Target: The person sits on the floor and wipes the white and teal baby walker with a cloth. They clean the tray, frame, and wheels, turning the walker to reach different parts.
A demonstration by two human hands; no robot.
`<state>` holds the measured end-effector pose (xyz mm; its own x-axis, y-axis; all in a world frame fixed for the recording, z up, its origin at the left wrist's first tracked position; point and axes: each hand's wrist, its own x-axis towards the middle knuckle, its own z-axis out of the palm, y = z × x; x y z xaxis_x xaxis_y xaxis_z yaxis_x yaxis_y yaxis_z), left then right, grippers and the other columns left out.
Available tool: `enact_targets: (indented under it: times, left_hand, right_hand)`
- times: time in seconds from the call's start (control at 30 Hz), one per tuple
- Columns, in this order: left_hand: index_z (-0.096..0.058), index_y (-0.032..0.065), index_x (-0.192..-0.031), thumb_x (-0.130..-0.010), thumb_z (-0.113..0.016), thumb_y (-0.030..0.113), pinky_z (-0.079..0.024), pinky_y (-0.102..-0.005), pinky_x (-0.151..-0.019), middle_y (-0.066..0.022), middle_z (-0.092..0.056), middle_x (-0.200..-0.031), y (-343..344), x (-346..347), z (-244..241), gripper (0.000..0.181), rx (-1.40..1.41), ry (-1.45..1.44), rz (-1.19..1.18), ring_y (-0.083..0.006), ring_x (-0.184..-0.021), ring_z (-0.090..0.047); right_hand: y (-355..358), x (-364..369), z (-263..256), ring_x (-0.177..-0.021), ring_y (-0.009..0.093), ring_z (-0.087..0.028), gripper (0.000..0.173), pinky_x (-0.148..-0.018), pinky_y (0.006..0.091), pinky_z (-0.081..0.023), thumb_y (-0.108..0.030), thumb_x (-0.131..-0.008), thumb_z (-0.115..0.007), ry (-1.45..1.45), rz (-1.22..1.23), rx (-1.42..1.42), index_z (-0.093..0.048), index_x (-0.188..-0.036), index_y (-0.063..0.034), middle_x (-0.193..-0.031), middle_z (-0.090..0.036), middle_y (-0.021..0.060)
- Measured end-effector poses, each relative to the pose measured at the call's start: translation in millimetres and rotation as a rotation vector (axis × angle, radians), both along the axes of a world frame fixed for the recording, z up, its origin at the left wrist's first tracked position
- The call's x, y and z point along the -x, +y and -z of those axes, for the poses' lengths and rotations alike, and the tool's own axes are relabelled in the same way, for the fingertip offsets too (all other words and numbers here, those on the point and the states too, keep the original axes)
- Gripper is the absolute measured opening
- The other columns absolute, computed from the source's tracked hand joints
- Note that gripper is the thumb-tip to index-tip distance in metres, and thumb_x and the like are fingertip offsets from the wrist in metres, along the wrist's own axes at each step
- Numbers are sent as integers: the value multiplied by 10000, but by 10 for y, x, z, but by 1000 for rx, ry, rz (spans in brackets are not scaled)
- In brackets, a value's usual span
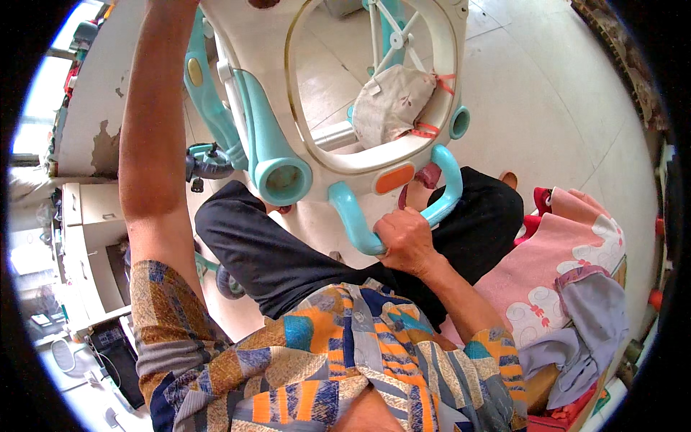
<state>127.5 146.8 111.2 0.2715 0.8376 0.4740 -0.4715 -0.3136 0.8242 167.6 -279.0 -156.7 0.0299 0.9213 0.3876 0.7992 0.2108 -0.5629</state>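
Observation:
A white and turquoise baby walker (351, 162) stands before my knees. My right hand (406, 240) is closed around its curved turquoise push handle (353, 218). An orange oval panel (394, 179) sits on the white frame just above that handle. Inside the ring-shaped opening hangs a pale fabric seat (394, 105), tied to the rim with red-orange cords (425, 130). A turquoise tube with a round open end (283, 181) juts from the walker's left side. My left arm stretches up past the top edge, and the left hand is out of view.
On my right lie a pink floral cloth (561, 254) and a grey-lavender garment (591, 308). White drawers (100, 210) stand at the left, below a wall with peeling paint (105, 146). A black caster wheel (229, 283) shows beside my left leg on the tiled floor (540, 113).

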Motion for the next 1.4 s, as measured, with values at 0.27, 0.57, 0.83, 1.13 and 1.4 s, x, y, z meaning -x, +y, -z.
enact_targets:
  times: [0.27,0.57,0.83,1.13,1.4]
  left_hand:
    - [-611,39,-930,-861,-624,361,-486,-444,-749,-116,-564,-884,-74,36,149,330,150,-34,-137,-255,-826,-584]
    - [-527,109,-1185,-873,-620,104,-440,-260,-742,21,-571,-1005,0,2157,2223,325,195,165,-667,-106,-860,-548]
    - [-599,105,-1030,-871,-641,218,-492,-340,-677,7,-608,-895,341,2873,3842,200,1042,-49,-620,-157,-751,-577]
    - [-605,51,-970,-827,-684,323,-467,-316,-633,-1,-569,-835,-143,2614,3818,318,885,33,-697,-144,-684,-531]
    - [-619,66,-948,-822,-701,258,-464,-308,-563,7,-580,-771,-694,2391,4004,244,898,61,-697,-122,-613,-518]
  right_hand:
    - [243,-320,-167,-572,289,-567,184,-528,387,-425,-110,-550,-700,1,60,-152,-545,-648,-90,-606,-543,91]
    - [606,-747,-458,-543,308,-543,206,-514,409,-426,-147,-561,-692,-59,29,-173,-502,-615,-90,-582,-511,105]
    - [501,-776,-411,-550,284,-540,223,-516,396,-416,-143,-515,-705,-81,4,-155,-528,-640,-89,-591,-514,86]
    - [804,-1084,-739,-551,322,-535,241,-506,414,-404,-192,-585,-710,-113,22,-214,-517,-661,-69,-589,-496,109]
    - [793,-1262,-1246,-559,343,-524,185,-507,394,-395,-79,-594,-648,-227,46,-191,-514,-716,-44,-628,-498,134]
